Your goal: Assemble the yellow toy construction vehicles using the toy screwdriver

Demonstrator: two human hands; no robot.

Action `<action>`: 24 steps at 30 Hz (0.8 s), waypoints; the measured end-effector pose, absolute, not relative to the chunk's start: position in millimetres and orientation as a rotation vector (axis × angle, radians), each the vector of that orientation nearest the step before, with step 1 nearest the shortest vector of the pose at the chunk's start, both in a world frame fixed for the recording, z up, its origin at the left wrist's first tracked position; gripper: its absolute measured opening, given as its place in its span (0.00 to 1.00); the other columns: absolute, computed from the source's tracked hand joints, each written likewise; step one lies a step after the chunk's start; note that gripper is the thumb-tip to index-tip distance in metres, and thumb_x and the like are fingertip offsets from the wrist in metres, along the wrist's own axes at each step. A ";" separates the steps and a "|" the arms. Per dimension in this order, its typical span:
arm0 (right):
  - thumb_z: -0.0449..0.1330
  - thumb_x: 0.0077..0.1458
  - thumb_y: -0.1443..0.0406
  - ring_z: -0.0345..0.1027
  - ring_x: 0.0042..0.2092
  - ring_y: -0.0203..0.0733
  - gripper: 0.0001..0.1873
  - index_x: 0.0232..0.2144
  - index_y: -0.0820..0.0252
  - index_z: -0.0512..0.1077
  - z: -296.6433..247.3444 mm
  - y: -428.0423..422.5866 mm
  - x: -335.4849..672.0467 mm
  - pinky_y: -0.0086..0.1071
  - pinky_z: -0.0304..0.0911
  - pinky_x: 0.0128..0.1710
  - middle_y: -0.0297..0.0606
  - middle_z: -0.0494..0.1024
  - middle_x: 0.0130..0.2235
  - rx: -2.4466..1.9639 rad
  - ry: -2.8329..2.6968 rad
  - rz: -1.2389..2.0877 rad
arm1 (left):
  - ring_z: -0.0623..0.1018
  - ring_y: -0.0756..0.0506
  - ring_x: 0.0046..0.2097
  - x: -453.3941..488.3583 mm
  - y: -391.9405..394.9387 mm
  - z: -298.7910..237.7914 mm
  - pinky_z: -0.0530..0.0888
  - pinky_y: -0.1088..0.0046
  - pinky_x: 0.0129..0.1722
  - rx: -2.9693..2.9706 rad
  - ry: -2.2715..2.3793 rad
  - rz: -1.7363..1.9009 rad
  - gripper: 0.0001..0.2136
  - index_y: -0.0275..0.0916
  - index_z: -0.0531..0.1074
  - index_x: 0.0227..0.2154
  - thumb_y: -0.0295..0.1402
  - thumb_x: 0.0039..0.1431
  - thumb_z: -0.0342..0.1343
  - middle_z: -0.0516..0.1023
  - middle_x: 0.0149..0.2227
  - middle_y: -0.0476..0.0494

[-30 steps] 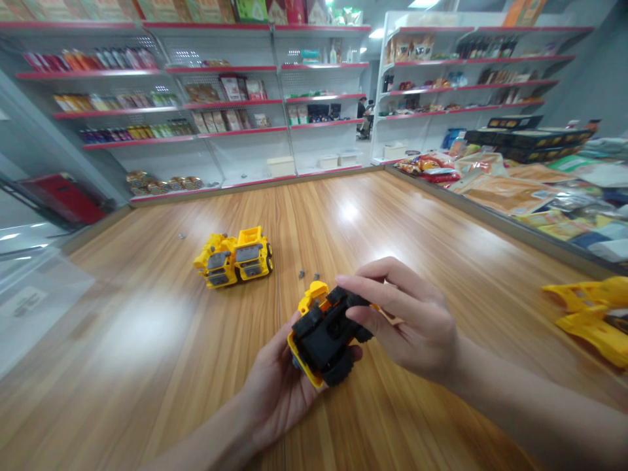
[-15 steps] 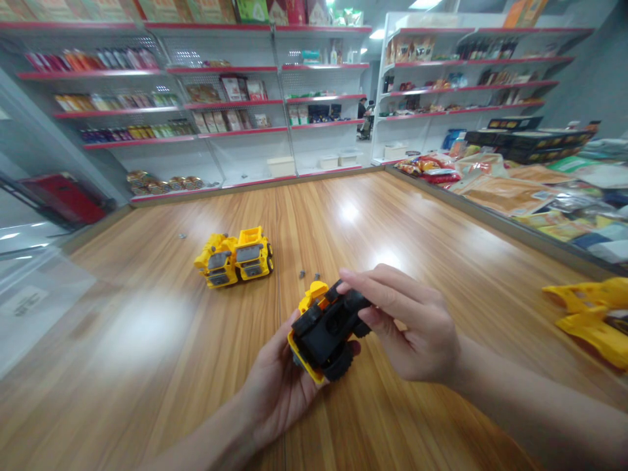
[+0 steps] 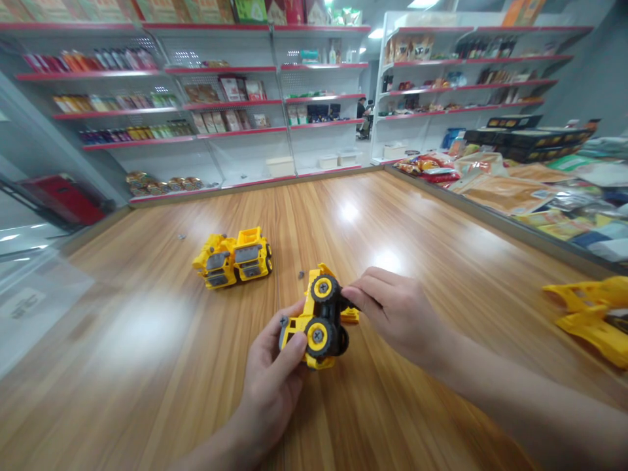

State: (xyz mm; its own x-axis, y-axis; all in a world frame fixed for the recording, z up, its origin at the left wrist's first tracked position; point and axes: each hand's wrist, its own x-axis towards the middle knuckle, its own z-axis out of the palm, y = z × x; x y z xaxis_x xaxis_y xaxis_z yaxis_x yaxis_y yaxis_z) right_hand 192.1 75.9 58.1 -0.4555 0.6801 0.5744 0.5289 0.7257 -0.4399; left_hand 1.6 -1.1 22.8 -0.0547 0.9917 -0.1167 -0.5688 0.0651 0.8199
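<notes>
My left hand [image 3: 277, 373] is closed around the cab end of a yellow and black toy truck [image 3: 304, 324], its thumb beside the lower wheel. Two black wheels with yellow hubs and grey screw heads face me, and the black underside points right. At the truck's upper right, my right hand [image 3: 392, 307] pinches a black part by the far wheel; the fingertips partly hide it. A small grey screw [image 3: 301, 275] lies on the table just beyond the truck. Further left stand two yellow toy trucks, a dump truck [image 3: 252, 254] and another with a yellow top part [image 3: 216, 261], side by side.
On the wooden table [image 3: 147, 392], a yellow toy piece [image 3: 596, 317] lies at the right edge and a small grey bit [image 3: 181, 237] at the far left. A clear plastic bin [image 3: 39, 301] stands left. Packaged goods [image 3: 505, 193] fill the right side; stocked shelves [image 3: 235, 101] line the back.
The toy truck has been turned in my left hand, from its black underside to its wheeled side. My right hand's fingers, stretched out before, are now pinched at its edge.
</notes>
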 end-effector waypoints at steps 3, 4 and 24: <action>0.53 0.66 0.61 0.66 0.32 0.37 0.12 0.35 0.62 0.73 56.7 73.2 191.1 0.31 0.60 0.32 0.38 0.72 0.32 -0.868 -2.218 0.319 | 0.80 0.45 0.40 3.9 -2.1 25.4 0.76 0.74 0.37 0.641 0.887 1.437 0.20 0.39 0.72 0.49 0.32 0.54 0.65 0.80 0.42 0.42; 0.54 0.65 0.62 0.67 0.34 0.38 0.10 0.38 0.62 0.72 57.0 72.3 190.9 0.31 0.61 0.33 0.38 0.73 0.33 -0.846 -2.235 0.342 | 0.80 0.45 0.40 4.8 -2.0 26.4 0.76 0.74 0.37 0.629 0.885 1.437 0.20 0.39 0.71 0.50 0.31 0.53 0.65 0.80 0.42 0.42; 0.57 0.54 0.72 0.62 0.29 0.34 0.04 0.33 0.59 0.65 59.3 66.0 193.0 0.28 0.56 0.29 0.33 0.70 0.30 -0.599 -2.317 0.390 | 0.80 0.39 0.45 8.0 -5.4 27.7 0.76 0.67 0.44 0.677 0.737 1.186 0.19 0.40 0.73 0.49 0.36 0.55 0.63 0.80 0.45 0.39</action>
